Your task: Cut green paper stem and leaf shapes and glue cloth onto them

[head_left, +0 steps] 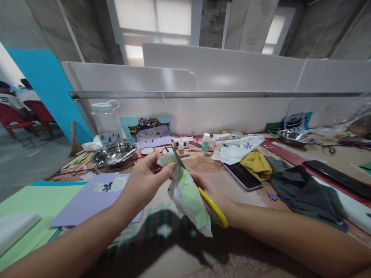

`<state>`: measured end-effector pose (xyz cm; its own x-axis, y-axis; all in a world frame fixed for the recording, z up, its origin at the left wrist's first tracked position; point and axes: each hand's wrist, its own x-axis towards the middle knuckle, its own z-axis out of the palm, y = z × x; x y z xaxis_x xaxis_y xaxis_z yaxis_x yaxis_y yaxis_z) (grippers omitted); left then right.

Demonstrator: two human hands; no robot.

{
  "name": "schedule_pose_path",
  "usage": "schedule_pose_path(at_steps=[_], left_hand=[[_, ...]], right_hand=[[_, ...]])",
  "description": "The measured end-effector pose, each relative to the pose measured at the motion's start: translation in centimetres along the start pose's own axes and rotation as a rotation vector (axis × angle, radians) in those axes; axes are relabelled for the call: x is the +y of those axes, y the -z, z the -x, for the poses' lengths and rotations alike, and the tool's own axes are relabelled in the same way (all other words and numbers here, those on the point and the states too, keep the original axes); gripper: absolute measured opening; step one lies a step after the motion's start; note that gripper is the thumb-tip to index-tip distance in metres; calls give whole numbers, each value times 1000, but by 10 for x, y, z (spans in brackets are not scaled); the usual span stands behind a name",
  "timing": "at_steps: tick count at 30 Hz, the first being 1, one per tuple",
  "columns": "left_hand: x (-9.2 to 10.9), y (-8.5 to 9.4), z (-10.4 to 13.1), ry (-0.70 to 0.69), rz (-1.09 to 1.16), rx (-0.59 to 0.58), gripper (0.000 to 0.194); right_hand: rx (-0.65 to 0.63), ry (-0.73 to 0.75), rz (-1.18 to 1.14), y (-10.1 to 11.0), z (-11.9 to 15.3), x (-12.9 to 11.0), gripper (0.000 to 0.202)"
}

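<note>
My left hand [147, 175] pinches the upper end of a white cloth piece with a pale green shape [189, 197] on it, thumb on top. My right hand [213, 193] is closed on yellow-handled scissors [214, 208], whose handle loop sticks out below the palm. The dark blades run up behind and beside the cloth, their tips showing above it near my left fingers. The cloth hangs down between both hands over the table. Left of my left hand lies a purple sheet [84, 200] with a white patch and a dark flower.
Metal bowls [113, 154] stand at the back left and back right. A clear jug [106, 121], glue stick [205, 144], small glue bottle [181, 146], phone [242, 175], yellow cloth [256, 164] and dark cloth [301, 189] surround the work area. People sit on red chairs far left.
</note>
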<state>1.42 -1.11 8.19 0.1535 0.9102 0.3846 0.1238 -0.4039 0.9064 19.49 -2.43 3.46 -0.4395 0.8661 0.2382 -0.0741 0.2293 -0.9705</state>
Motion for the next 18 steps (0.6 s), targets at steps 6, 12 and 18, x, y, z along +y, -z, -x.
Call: schedule_pose_path(at_steps=[6, 12, 18], left_hand=[[-5, 1, -1, 14, -11, 0, 17], [-11, 2, -2, 14, 73, -17, 18], [-6, 2, -2, 49, 62, -40, 20]], right_hand=[[56, -81, -142, -2, -4, 7, 47], [89, -87, -199, -2, -4, 12, 48], [101, -95, -204, -2, -1, 9, 55]])
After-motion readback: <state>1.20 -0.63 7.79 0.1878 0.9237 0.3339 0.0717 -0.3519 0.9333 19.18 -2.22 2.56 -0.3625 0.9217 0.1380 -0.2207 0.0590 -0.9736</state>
